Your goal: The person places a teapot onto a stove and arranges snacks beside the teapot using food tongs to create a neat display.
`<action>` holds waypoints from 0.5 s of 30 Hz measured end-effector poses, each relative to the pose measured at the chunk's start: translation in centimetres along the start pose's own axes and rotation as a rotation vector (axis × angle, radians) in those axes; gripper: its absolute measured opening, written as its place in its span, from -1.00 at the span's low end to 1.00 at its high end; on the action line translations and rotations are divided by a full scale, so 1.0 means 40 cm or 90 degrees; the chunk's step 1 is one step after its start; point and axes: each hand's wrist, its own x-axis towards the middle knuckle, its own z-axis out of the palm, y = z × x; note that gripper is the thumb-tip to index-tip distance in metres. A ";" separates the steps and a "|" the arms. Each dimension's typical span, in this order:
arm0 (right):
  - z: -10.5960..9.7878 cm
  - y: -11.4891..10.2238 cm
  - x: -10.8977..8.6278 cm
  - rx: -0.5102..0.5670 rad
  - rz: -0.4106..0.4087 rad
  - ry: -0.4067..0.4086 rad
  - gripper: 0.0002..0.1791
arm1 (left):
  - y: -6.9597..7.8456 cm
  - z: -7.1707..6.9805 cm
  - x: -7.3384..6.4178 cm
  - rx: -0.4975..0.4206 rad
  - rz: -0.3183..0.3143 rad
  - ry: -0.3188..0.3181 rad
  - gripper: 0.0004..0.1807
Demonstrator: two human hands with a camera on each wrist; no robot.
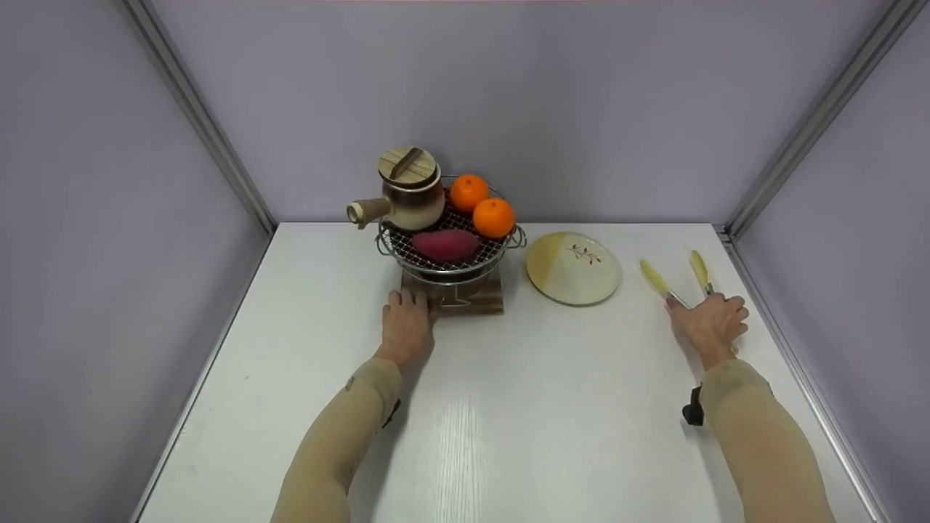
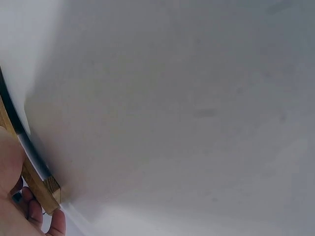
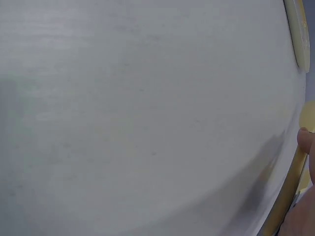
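At the front left corner of a brown wooden board (image 1: 483, 299), my left hand (image 1: 407, 319) holds the board's edge. The left wrist view shows fingertips bent around the end of the wood. Above the board stands a round grill (image 1: 448, 272) with a wire mesh top. On the mesh are a side-handled teapot (image 1: 415, 207) with a wooden lid, a purple sweet potato (image 1: 445, 246) and two oranges (image 1: 494, 218). Far to the right, my right hand (image 1: 710, 323) grips a pair of tongs (image 1: 654, 277) with spread yellow tips pointing away from me.
Between the grill and the tongs lies a round cream and yellow plate (image 1: 574, 269) with a sprig design. Grey panels enclose the white table (image 1: 552, 407) at the back and both sides. Metal rails run along the table's side edges.
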 end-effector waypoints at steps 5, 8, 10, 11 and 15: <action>0.006 0.015 -0.001 -0.014 0.011 -0.010 0.12 | 0.002 -0.001 -0.002 -0.007 -0.001 0.004 -0.36; 0.011 0.023 0.000 -0.020 0.008 -0.013 0.14 | 0.002 -0.004 -0.005 -0.012 -0.002 0.001 -0.36; 0.015 0.027 0.001 -0.025 0.003 -0.013 0.15 | 0.002 -0.005 -0.006 -0.011 -0.002 -0.004 -0.38; 0.016 0.028 0.001 -0.030 0.001 -0.011 0.15 | 0.002 -0.006 -0.007 -0.013 -0.001 -0.003 -0.40; 0.021 0.029 0.005 -0.043 -0.006 -0.004 0.14 | 0.000 -0.013 -0.006 -0.018 0.002 -0.004 -0.43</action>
